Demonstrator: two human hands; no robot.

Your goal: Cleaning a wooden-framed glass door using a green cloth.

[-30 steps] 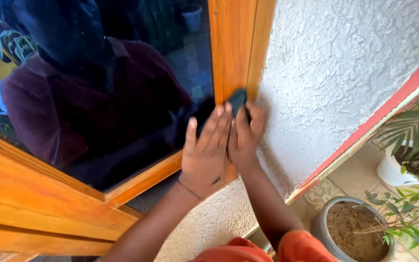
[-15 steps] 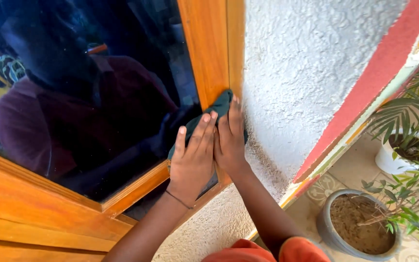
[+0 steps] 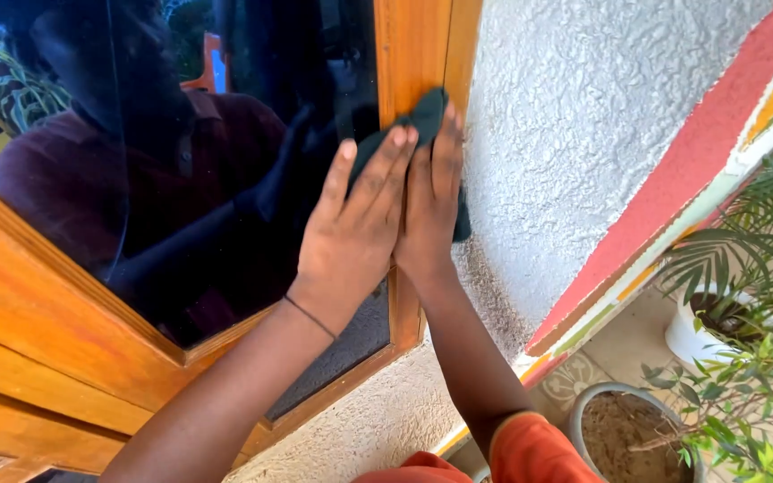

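Against rough plaster (image 3: 601, 134), a dark cloth (image 3: 422, 116) is pinned flat on the wooden frame (image 3: 413, 54) by both hands (image 3: 355, 228) (image 3: 429, 201), fingers extended, ungripped, so it could be snagged or dropped.

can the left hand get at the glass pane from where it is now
Probably yes. The left hand lies flat on the dark cloth at the wooden frame, its fingers already over the edge of the glass pane. Nothing stands between it and the bare glass beside it.
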